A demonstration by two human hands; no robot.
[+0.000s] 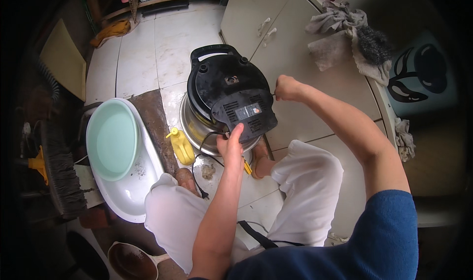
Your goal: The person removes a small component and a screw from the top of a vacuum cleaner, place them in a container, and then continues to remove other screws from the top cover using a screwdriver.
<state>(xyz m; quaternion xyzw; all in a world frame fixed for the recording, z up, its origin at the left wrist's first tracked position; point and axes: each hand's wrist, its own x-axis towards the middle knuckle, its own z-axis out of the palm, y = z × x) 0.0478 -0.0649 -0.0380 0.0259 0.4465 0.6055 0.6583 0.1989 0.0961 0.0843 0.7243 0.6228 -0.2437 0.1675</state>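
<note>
A round black electric appliance (pixel 229 85) rests underside up on a shiny metal vessel (pixel 189 127). Small feet, vent slots, a label and a loop handle show on it. My left hand (pixel 230 144) grips its near edge, thumb on top. A dark power cord (pixel 194 169) hangs beside that hand, its plug above the floor. Just below the left fingers is a slim yellow-handled thing (pixel 247 167); whether the hand touches it I cannot tell. At the appliance's right edge my right hand (pixel 287 88) is closed, with a thin dark tip showing; what it holds is mostly hidden.
Left of the vessel stands a yellow jug (pixel 181 147). A pale green basin (pixel 113 139) sits in a white tub (pixel 148 181). Light cabinets (pixel 295 38) line the right, with rags (pixel 340 19) and a dark scouring pad (pixel 373 44) above. A pan (pixel 130 261) lies lower left.
</note>
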